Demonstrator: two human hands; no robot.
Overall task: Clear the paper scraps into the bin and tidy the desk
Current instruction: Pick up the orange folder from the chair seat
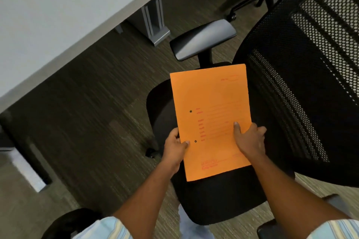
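Obs.: person stands over a black office chair [223,200], both hands on an orange folder [211,118] held flat just above the seat.

Left hand [174,149]: closed on the folder's left edge at about 8 o'clock of the sheet, thumb on top beside the lower punch hole, fingers hidden beneath.

Right hand [250,141]: closed on the right edge at about 4 o'clock, thumb pressed flat on the cover.

Judgement: the two-sided grip keeps the thin folder level and stops it sagging; likely being lifted from, or set on, the seat. I cannot tell which.

Task things: desk [58,15] edge runs from 8 to 12 o'clock of the view, top bare where visible. No paper scraps or bin identifiable; a blurred pale box-like shape sits at 8 o'clock on the floor [97,102].

Writing: red printed lines and a form-like block on the cover, plus a line near the lower edge. All too blurred to read. No brand legible.
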